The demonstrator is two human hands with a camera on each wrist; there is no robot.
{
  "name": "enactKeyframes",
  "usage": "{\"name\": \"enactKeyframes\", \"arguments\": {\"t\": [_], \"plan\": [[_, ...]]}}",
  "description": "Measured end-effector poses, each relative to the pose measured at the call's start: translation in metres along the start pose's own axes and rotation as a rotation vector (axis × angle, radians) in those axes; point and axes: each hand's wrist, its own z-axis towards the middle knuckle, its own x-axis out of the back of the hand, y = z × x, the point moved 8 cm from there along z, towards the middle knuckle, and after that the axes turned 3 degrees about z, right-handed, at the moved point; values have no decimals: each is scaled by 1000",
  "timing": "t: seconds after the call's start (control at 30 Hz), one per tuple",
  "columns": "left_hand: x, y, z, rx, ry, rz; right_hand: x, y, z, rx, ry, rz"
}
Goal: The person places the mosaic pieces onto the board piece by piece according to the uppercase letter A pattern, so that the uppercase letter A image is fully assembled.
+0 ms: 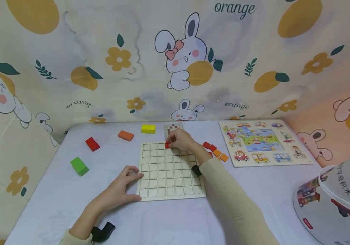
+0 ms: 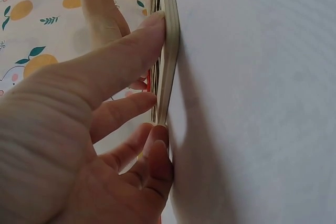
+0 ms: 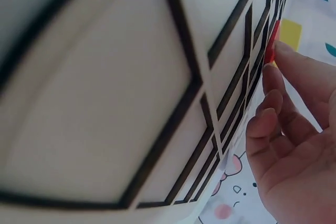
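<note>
A wooden grid board lies on the table in the head view, its square cells framed by raised strips. My right hand is over its far edge, thumb and fingertips pinching a small red square tile at a cell of the far row. The right wrist view shows the red tile between thumb and forefinger, low against the grid. At the board's left side, my left hand rests with spread fingers and thumb touching the edge. The thumb lies along the board's rim in the left wrist view.
Loose red and orange tiles lie right of the board. A small patterned card sits behind it. Green, red, orange and yellow blocks lie left and behind. A picture puzzle and white bucket stand right.
</note>
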Motion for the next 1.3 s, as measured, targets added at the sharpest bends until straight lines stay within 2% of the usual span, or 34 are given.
{"name": "enactKeyframes", "arguments": {"t": [0.27,0.43,0.53,0.6,0.73,0.9,1.07,1.3], "plan": [[3,0,-2,-14,-11,7,2,4,-8,-2,-33,90],[4,-2,-4,-5,-15,0,5,0,-13,24,-50,102],[1,-3,-2,-2,-21,-4,14,0,-18,42,-7,102],[-4,-2,1,-7,-24,-19,25,3,-29,54,40,95],[-9,1,5,-11,-29,-40,56,23,-63,23,110,81],[-6,3,5,-5,-25,-34,84,68,-95,-88,138,24],[-4,1,3,14,-25,-18,86,92,-107,-138,116,2],[-2,-3,1,39,-27,-3,77,92,-107,-146,125,-11]]}}
